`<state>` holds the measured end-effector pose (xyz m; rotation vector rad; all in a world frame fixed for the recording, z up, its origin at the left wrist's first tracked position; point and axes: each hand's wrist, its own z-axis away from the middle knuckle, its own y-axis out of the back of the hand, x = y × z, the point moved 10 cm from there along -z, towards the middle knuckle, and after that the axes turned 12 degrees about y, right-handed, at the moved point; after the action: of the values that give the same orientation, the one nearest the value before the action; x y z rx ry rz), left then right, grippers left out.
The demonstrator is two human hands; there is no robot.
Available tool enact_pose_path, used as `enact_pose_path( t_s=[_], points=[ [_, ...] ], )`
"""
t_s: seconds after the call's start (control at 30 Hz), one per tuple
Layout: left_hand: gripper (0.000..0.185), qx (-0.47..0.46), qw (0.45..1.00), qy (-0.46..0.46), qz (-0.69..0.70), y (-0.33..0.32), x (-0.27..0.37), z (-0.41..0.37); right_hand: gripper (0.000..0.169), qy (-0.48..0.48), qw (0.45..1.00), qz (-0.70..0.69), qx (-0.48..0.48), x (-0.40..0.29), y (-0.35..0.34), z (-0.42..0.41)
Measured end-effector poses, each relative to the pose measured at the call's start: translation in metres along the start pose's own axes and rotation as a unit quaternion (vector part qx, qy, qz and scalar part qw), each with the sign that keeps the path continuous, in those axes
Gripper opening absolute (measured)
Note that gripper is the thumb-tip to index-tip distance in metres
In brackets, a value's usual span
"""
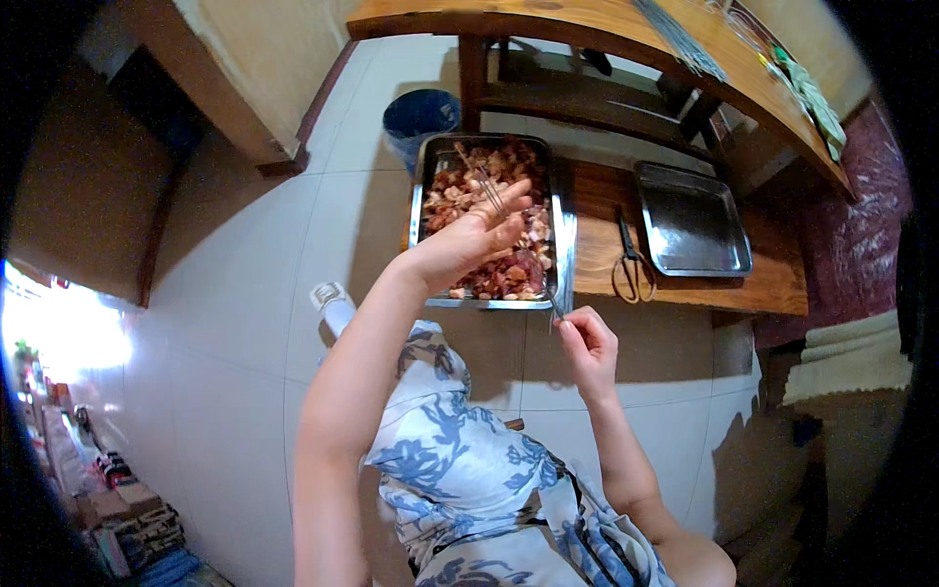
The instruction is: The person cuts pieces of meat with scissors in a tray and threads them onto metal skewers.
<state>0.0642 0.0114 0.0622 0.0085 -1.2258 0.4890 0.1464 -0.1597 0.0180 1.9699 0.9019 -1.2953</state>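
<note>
My left hand [480, 238] is over a metal tray [417, 213] heaped with cut pieces of raw meat [451, 197]. Several thin metal skewers [486, 180] cross this hand and look held among its fingers, pointing up and left. Part of its grip is hidden. My right hand [590, 345], just off the tray's near right corner, pinches the end of a thin metal skewer [556, 304]. That skewer runs up towards the meat and the left hand's fingertips. A bundle of bare metal skewers [568, 257] lies along the tray's right edge.
Scissors [629, 268] with looped handles lie on the low wooden bench [598, 249], beside a second metal tray [693, 220]. A dark blue bucket [422, 114] stands behind the meat tray. More skewers [678, 37] and green-white gloves [810, 99] lie on the higher wooden table [543, 15].
</note>
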Motion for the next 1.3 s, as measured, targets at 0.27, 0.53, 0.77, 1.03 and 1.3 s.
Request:
enact_pose_path(
  t_s=[0.27, 0.53, 0.77, 1.03, 1.3],
  points=[
    [0.088, -0.033, 0.999, -0.021, -0.001, -0.015, 0.006, 0.003, 0.007, 0.021, 0.999, 0.021, -0.04, -0.004, -0.004, 0.003],
    [0.083, -0.024, 0.999, 0.0, -0.048, -0.018, 0.0, -0.001, 0.011, -0.038, 0.994, -0.019, -0.101, 0.004, -0.011, 0.003],
    [0.11, -0.098, 0.969, 0.005, -0.227, -0.049, -0.041, -0.014, 0.02, -0.097, 0.982, -0.034, -0.161, 0.011, -0.035, -0.019],
    [0.032, 0.352, 0.923, -0.02, -0.155, 0.121, -0.023, 0.002, 0.026, 0.177, 0.976, 0.058, 0.116, 0.062, 0.074, -0.121],
    [0.026, 0.366, 0.839, 0.009, -0.403, 0.091, -0.05, -0.008, 0.036, 0.063, 0.983, 0.142, 0.097, 0.043, 0.067, -0.111]
  ],
)
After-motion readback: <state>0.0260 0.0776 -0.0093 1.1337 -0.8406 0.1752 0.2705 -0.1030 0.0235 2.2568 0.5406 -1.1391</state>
